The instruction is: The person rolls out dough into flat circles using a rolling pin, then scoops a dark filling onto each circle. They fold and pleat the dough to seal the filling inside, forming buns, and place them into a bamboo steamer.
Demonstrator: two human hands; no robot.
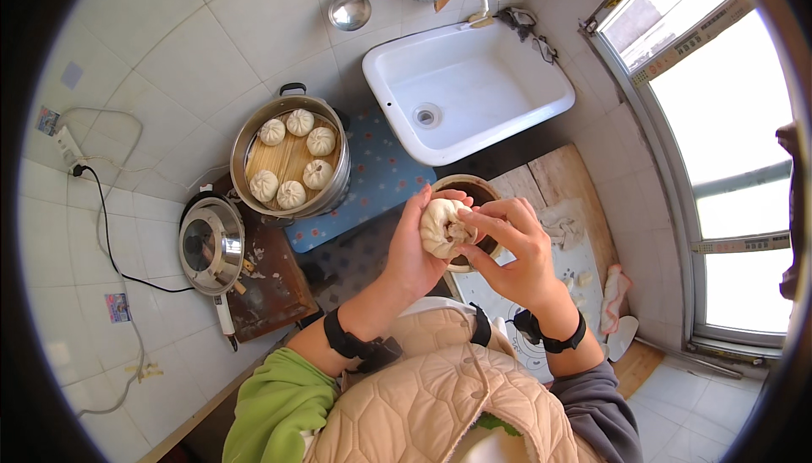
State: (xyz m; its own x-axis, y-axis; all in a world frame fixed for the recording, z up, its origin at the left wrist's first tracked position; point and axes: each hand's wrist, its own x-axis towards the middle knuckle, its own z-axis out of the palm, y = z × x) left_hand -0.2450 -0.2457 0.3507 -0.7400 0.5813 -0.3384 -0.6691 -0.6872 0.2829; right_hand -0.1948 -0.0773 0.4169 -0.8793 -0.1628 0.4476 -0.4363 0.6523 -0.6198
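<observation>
A stuffed dough bun with a pleated rim rests in my left hand, its filling showing through the gap at the top. My right hand pinches the pleated edge between thumb and fingers. Below both hands is a brown-rimmed bowl, its inside mostly hidden by them. To the left, several pleated buns sit spaced in a ring on a bamboo mat inside a metal steamer pot.
A white sink stands at the back. Left, a lidded electric pan stands by a brown wooden board. Right of the bowl lies a white work mat with dough bits and a cloth. A ladle hangs on the wall.
</observation>
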